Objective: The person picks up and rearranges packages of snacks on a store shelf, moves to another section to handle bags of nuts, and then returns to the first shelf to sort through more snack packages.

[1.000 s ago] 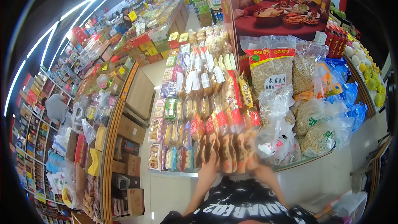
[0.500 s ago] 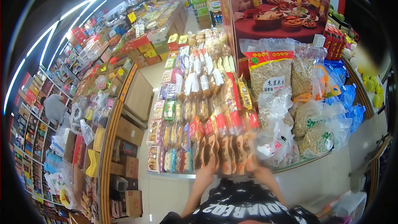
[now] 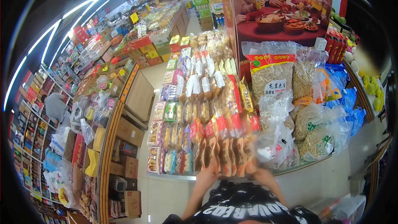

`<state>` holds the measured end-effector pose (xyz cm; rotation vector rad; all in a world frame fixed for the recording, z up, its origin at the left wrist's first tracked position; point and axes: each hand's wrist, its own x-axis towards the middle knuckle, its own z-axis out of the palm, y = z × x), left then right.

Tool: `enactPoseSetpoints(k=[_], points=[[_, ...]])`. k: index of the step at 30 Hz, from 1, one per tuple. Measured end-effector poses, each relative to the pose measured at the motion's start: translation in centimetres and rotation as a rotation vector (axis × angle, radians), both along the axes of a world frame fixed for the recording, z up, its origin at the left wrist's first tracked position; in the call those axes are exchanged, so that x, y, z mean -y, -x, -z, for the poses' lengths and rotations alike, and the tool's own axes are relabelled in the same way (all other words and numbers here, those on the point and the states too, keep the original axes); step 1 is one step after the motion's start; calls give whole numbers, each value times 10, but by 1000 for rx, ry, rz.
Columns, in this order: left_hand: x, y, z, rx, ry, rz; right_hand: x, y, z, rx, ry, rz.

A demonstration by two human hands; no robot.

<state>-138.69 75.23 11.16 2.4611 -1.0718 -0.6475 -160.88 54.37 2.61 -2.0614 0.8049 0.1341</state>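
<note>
A row of brown-and-orange packets stands along the near edge of the display, their contents not readable. My left hand has its fingers closed on the near end of a packet left of the row's middle. At the right end of the row, my right hand grips the near end of another packet, its fingertips partly hidden and blurred. Just behind the row lie red-topped clear packets. Left of my left hand are small clear packs of pale pastries. A clear bag with a white label sits beside my right hand.
Large bags of peanuts fill the display's right side, with blue plastic bags beyond. A tall poster rises behind. On the left stands a wooden-edged shelf with boxes beneath. A person in grey is farther left.
The view has shifted slightly, with the display a little lower and to the right in the frame. Both hands stay at the brown-and-orange packets, which look much the same.
</note>
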Motion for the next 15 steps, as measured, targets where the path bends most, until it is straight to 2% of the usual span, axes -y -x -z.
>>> enactPoseSetpoints(k=[4,8,10,15], points=[[4,3,1,83,17,20,2,0,1,-17,-13,-23],[2,-1,10,92,-39,22,3,-4,-16,-21,-41,-19],[-1,-4,10,12,41,27,2,-4,-16,-36,-50,-9],[-1,-4,17,51,42,56,1,-4,-17,-41,-42,-5]])
